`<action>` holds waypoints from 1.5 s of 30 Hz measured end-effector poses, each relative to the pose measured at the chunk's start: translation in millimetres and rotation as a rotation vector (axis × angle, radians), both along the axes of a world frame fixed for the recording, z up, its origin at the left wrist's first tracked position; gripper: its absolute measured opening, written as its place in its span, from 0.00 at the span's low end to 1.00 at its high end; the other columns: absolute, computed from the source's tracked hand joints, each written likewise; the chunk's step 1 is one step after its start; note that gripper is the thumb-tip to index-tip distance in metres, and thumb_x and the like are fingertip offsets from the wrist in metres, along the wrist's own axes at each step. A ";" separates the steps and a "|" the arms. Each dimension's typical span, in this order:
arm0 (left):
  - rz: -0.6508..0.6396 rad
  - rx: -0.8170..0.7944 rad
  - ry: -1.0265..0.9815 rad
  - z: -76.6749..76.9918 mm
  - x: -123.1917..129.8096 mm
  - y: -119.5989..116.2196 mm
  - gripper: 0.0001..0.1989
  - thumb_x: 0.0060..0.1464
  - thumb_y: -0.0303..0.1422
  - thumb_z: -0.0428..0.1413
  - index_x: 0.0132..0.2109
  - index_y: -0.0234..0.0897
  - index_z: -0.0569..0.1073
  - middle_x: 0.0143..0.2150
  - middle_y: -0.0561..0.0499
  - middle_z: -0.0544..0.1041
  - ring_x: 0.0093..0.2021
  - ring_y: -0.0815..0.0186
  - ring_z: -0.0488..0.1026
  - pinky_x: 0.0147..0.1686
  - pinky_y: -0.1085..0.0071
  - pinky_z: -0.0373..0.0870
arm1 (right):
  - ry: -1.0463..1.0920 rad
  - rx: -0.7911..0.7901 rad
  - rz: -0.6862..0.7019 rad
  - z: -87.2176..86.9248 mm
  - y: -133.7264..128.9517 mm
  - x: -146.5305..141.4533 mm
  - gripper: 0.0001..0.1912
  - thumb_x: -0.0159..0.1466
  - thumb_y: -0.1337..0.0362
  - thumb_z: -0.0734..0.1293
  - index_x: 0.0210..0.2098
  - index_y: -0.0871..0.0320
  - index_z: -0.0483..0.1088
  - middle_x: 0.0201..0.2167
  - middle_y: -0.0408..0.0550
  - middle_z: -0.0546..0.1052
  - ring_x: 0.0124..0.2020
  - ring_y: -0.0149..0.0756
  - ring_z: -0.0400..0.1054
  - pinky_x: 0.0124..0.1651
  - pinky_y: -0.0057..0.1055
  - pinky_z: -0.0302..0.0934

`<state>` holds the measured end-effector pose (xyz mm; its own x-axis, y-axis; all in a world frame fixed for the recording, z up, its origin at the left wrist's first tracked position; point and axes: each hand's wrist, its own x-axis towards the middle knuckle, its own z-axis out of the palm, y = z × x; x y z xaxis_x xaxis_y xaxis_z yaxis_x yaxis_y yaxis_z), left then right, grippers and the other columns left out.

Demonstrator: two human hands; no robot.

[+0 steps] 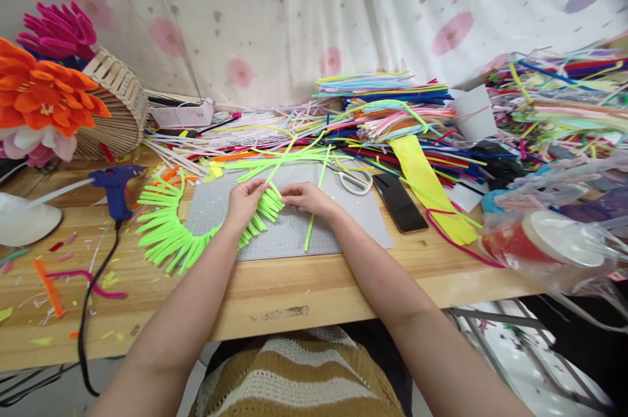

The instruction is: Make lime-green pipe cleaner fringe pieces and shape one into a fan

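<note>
A long fringe of bright green looped pipe cleaners (169,234) curves over the table and the grey cutting mat (294,237). My left hand (246,204) pinches its right end, near the middle of the mat. Close beside it, my right hand (307,199) has its fingers closed at the tip of the same fringe, where a green stem rises between the hands. One loose green pipe cleaner (310,232) lies on the mat, passing beneath my right hand. Other green stems lie behind the hands. Scissors (356,181) with white handles rest at the mat's back right.
A blue glue gun (115,191) with a black cord stands at the left, near an orange flower (44,93). Piles of coloured pipe cleaners (392,119) line the back. To the right are a black phone (400,203), a yellow strip (432,188) and a bagged red cup (520,243).
</note>
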<state>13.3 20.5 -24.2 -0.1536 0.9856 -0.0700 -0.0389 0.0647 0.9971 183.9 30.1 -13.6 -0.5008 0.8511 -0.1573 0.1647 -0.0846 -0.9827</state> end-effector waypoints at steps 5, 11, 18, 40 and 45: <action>-0.028 0.030 0.015 1.7 -0.7 -2.5 0.16 0.37 0.39 0.61 0.34 0.34 0.76 0.31 0.49 0.79 0.32 0.65 0.74 0.36 0.69 0.69 | -0.093 0.041 -0.034 2.2 -0.6 -1.1 0.13 0.51 0.61 0.67 0.31 0.64 0.74 0.19 0.40 0.70 0.19 0.22 0.57 0.22 0.22 0.52; -0.059 0.038 -0.005 12.1 0.1 -6.9 0.13 0.37 0.38 0.61 0.31 0.34 0.75 0.29 0.50 0.78 0.30 0.66 0.73 0.35 0.70 0.69 | -0.161 0.123 -0.060 -4.2 0.2 -2.7 0.11 0.52 0.60 0.65 0.29 0.63 0.74 0.18 0.40 0.69 0.18 0.22 0.57 0.22 0.23 0.52; 0.002 0.027 0.020 10.1 3.8 -7.0 0.14 0.38 0.39 0.61 0.32 0.34 0.75 0.29 0.49 0.78 0.27 0.68 0.71 0.28 0.72 0.67 | -0.191 0.121 -0.024 0.0 -4.2 -2.8 0.14 0.53 0.57 0.66 0.31 0.63 0.75 0.20 0.41 0.71 0.19 0.23 0.58 0.24 0.23 0.53; -0.014 0.053 -0.060 12.6 -0.1 -6.9 0.19 0.30 0.36 0.66 0.34 0.34 0.75 0.27 0.52 0.74 0.28 0.71 0.69 0.32 0.73 0.64 | -0.240 0.368 -0.068 -5.5 -4.0 -7.7 0.12 0.57 0.59 0.64 0.33 0.59 0.75 0.29 0.43 0.76 0.30 0.27 0.64 0.34 0.23 0.54; -0.053 0.008 -0.049 15.1 1.2 -7.8 0.20 0.29 0.38 0.66 0.34 0.34 0.75 0.28 0.51 0.75 0.30 0.69 0.70 0.34 0.71 0.65 | -0.209 0.316 -0.140 -11.5 -2.4 -16.9 0.12 0.57 0.59 0.63 0.31 0.62 0.74 0.26 0.43 0.75 0.26 0.26 0.62 0.31 0.23 0.54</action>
